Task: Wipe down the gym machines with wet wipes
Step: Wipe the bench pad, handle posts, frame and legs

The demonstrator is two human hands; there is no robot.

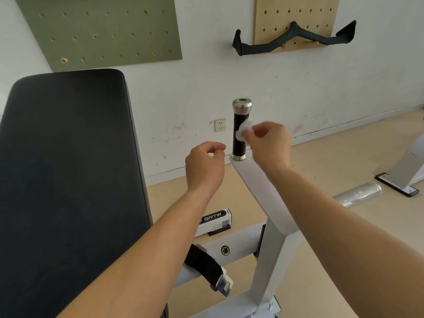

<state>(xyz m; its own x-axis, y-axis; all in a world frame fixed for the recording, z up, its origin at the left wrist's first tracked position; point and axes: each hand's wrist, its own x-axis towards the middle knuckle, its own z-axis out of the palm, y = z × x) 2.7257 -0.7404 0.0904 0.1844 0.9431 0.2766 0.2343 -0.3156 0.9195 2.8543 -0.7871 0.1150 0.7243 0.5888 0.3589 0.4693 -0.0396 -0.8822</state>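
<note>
An upright black handle grip [238,118] with silver end caps stands on a white machine arm [259,189] at the centre. My right hand [269,145] pinches a small crumpled white wet wipe [243,130] and holds it against the right side of the grip. My left hand [205,166] hovers just left of the grip's base, fingers curled loosely, holding nothing and not touching the grip.
A large black padded backrest [68,180] fills the left. The white machine frame [241,246] and a black strap with buckle [206,265] lie below. A chrome bar [358,193] and another machine foot [399,180] sit right. A black pull-bar [293,40] hangs on a wall pegboard.
</note>
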